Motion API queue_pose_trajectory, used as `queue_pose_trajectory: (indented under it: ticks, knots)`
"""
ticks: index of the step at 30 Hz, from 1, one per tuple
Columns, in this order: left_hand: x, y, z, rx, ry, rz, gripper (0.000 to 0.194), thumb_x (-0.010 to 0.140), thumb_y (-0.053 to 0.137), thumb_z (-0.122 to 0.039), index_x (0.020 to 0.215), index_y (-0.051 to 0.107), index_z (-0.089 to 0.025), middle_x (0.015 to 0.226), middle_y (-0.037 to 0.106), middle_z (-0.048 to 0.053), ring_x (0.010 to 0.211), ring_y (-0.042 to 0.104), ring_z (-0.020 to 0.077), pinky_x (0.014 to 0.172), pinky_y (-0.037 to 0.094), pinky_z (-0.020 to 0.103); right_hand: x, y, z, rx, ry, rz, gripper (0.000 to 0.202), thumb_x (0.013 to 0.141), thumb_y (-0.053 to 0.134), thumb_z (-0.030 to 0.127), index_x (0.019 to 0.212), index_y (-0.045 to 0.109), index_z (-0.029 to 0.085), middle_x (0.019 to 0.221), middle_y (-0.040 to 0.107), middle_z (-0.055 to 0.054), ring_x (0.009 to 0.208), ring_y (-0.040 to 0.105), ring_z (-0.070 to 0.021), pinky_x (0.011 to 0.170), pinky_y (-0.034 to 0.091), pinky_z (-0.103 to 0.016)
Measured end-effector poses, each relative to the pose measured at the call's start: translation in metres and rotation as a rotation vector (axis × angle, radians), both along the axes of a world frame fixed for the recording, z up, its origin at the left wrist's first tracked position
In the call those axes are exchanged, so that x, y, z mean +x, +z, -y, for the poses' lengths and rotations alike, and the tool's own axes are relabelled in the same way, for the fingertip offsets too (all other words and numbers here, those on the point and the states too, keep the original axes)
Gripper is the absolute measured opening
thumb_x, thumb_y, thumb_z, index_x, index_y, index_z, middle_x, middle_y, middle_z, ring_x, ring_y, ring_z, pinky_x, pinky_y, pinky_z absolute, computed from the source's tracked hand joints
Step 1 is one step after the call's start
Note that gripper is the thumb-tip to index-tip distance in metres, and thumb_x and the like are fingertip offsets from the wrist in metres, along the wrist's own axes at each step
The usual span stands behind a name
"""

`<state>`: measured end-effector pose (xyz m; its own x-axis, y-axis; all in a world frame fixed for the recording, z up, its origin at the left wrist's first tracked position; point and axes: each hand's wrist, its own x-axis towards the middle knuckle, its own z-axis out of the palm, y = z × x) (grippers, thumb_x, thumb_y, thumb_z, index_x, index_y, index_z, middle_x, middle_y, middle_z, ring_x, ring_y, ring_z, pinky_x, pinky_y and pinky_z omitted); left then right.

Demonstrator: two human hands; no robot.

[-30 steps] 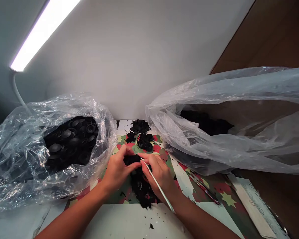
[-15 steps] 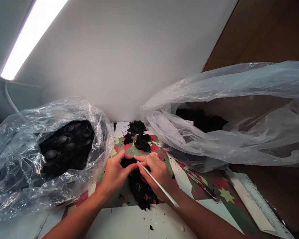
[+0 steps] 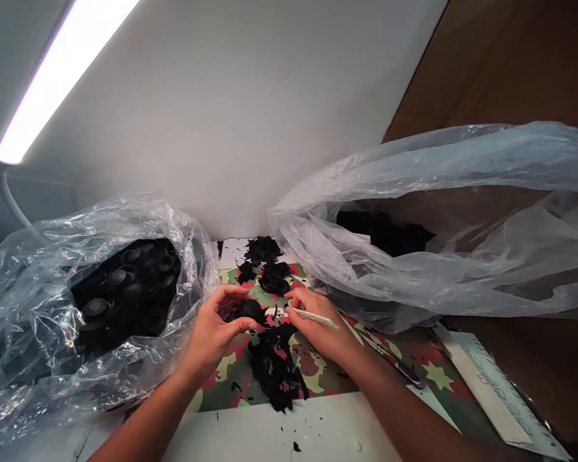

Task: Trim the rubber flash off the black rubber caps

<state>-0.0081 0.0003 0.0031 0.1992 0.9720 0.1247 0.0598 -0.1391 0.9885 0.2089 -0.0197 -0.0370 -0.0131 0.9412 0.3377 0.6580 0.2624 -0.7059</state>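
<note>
My left hand [image 3: 221, 319] is curved round a black rounded part [image 3: 251, 310], thumb below and fingers above it. To its right, my right hand [image 3: 315, 321] is closed on a thin white stick-like tool [image 3: 313, 317], which points back toward the wrist; its working tip is hidden in the fingers. A small gap separates the two hands. Below them a pile of black scraps [image 3: 274, 366] lies on the camouflage-patterned mat [image 3: 226, 385]. More black scraps [image 3: 275, 277] are heaped beyond the hands.
A clear plastic bag [image 3: 24, 289] of round black parts [image 3: 118, 277] stands at left. At right, another bag [image 3: 462, 269] holds dark pieces [image 3: 385, 232]. Scissors [image 3: 395, 364] and a pale strip [image 3: 491, 391] lie on the right. A lit lamp [image 3: 62, 70] hangs upper left.
My hands have moved apart, with the white tool drawn rightward from the black part. The part and the scraps beneath now show more. The view has shifted slightly.
</note>
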Motion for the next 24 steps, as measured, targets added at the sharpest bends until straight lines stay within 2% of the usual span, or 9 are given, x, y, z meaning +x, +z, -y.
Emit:
queue_pose_trajectory:
  ticks: [4,6,9,11,14,17,20,22,24]
  knots:
    - [0.000,-0.003,-0.001,-0.023,-0.035,-0.021,0.039,0.057,0.091,-0.023,0.089,0.070,-0.021,0.090,0.074,0.003,0.088,0.071,0.0225,0.080,0.058,0.034,-0.007,0.010,0.005,0.111,0.050,-0.132,0.013,0.083,0.052,0.018,0.072,0.051,0.024,0.102,0.075,-0.006,0.093,0.069,-0.0238,0.079,0.051,-0.035]
    - [0.001,-0.004,0.000,-0.021,-0.041,-0.021,0.036,0.060,0.089,-0.025,0.091,0.071,-0.020,0.092,0.075,0.004,0.091,0.071,0.0232,0.081,0.058,0.034,-0.011,0.011,0.008,0.130,0.081,-0.203,0.015,0.086,0.046,0.015,0.084,0.058,0.024,0.102,0.075,-0.006,0.091,0.070,-0.0225,0.079,0.053,-0.035]
    - [0.001,-0.007,0.001,-0.041,-0.070,-0.014,0.030,0.068,0.084,-0.028,0.096,0.075,-0.021,0.091,0.077,0.004,0.088,0.072,0.0233,0.075,0.058,0.033,-0.016,0.008,0.011,0.072,0.158,-0.251,0.022,0.095,0.039,0.016,0.100,0.060,0.023,0.086,0.073,-0.001,0.074,0.069,-0.0181,0.068,0.053,-0.030]
    - [0.000,-0.010,0.001,-0.032,-0.076,-0.051,0.028,0.071,0.083,-0.030,0.097,0.078,-0.022,0.088,0.078,0.004,0.084,0.072,0.0235,0.072,0.058,0.033,-0.019,0.006,0.013,0.038,0.207,-0.192,0.017,0.101,0.042,0.023,0.104,0.058,0.024,0.078,0.070,0.001,0.068,0.065,-0.0176,0.063,0.050,-0.028]
    - [0.000,-0.014,0.000,0.063,-0.071,-0.159,0.025,0.071,0.082,-0.026,0.096,0.082,-0.025,0.092,0.081,0.005,0.088,0.073,0.0251,0.081,0.058,0.036,-0.022,0.002,0.015,0.075,0.217,-0.023,0.004,0.100,0.053,0.025,0.099,0.057,0.026,0.080,0.069,0.001,0.072,0.062,-0.0194,0.062,0.048,-0.028]
    - [0.001,-0.015,-0.001,0.178,-0.131,-0.247,0.033,0.070,0.080,-0.019,0.102,0.083,-0.027,0.100,0.082,0.005,0.095,0.073,0.0263,0.089,0.057,0.039,-0.024,-0.002,0.014,0.157,0.218,0.101,0.011,0.098,0.055,0.018,0.090,0.054,0.025,0.077,0.068,0.001,0.067,0.057,-0.0189,0.060,0.043,-0.027]
    - [0.002,-0.009,0.000,0.275,-0.244,-0.350,0.038,0.075,0.074,-0.016,0.110,0.081,-0.028,0.106,0.080,0.007,0.097,0.073,0.0257,0.089,0.057,0.038,-0.024,-0.005,0.010,0.298,0.265,0.189,0.022,0.100,0.047,0.012,0.083,0.052,0.024,0.071,0.065,0.002,0.060,0.054,-0.0172,0.061,0.038,-0.029]
    - [0.002,-0.004,0.002,0.320,-0.294,-0.423,0.033,0.079,0.069,-0.014,0.106,0.081,-0.028,0.107,0.079,0.007,0.096,0.073,0.0249,0.088,0.057,0.037,-0.024,-0.008,0.007,0.365,0.291,0.243,0.024,0.100,0.043,0.011,0.081,0.052,0.023,0.070,0.064,0.001,0.058,0.053,-0.0164,0.061,0.035,-0.030]
    - [0.002,-0.001,0.004,0.343,-0.290,-0.481,0.029,0.079,0.066,-0.012,0.098,0.081,-0.027,0.097,0.079,0.005,0.089,0.072,0.0237,0.083,0.056,0.035,-0.023,-0.009,0.005,0.392,0.317,0.275,0.024,0.098,0.042,0.010,0.081,0.052,0.023,0.069,0.064,0.001,0.057,0.051,-0.0160,0.061,0.032,-0.031]
